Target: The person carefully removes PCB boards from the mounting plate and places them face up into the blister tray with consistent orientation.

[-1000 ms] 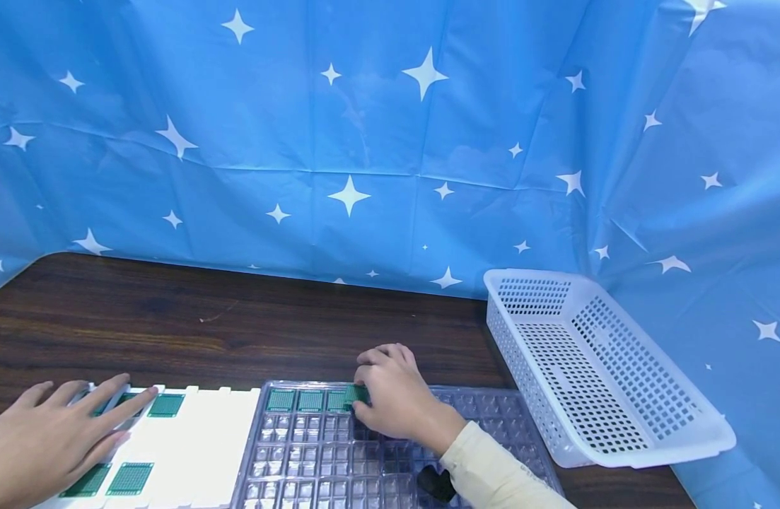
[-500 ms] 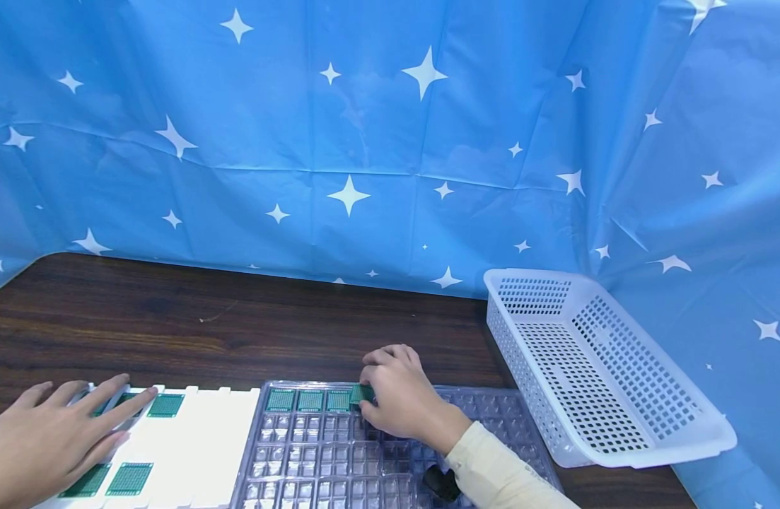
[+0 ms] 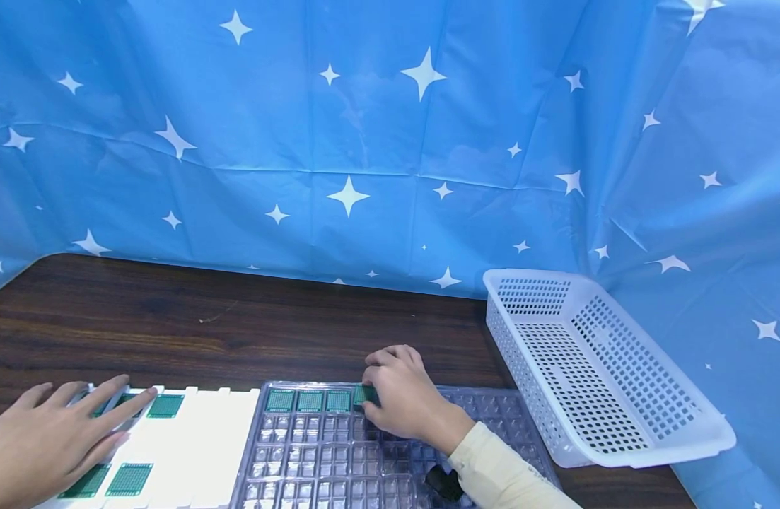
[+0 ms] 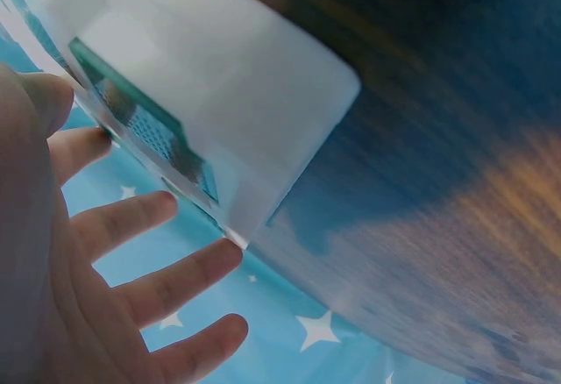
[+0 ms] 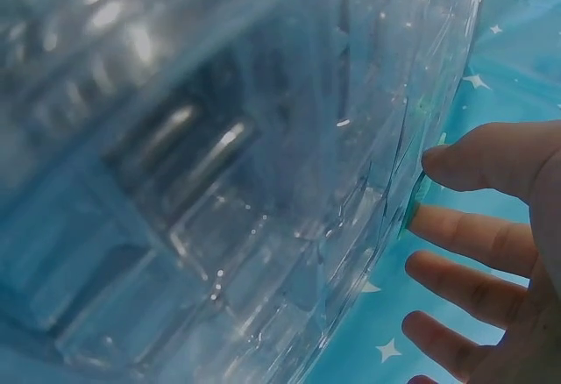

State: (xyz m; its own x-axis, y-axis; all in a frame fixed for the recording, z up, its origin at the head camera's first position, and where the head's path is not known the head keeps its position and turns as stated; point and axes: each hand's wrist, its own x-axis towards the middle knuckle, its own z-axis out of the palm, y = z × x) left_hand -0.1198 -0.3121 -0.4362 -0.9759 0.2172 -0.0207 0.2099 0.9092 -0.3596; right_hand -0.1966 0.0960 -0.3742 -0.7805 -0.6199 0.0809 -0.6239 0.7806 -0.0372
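My right hand [image 3: 407,392] pinches a small green circuit board [image 3: 363,394] between thumb and index finger, at the far row of the clear plastic compartment tray [image 3: 245,459]. Several like boards [image 3: 310,401] lie in that row to its left. In the right wrist view the held board [image 5: 410,209] shows edge-on by the fingertips; how far it sits in its compartment I cannot tell. My left hand [image 3: 61,435] is spread over the left part of a white tray [image 3: 205,452], fingers straight. Green boards [image 3: 130,479] lie around and partly under it.
A white perforated basket [image 3: 530,385] stands on the right, beside the compartment tray. Dark wooden tabletop [image 3: 173,318] extends behind the trays up to a blue starred curtain [image 3: 300,141]. A black object [image 3: 443,483] is under my right wrist.
My right hand has shifted slightly right with the circuit board, which now lies flatter and farther from the neighbouring board. The left hand has stayed put.
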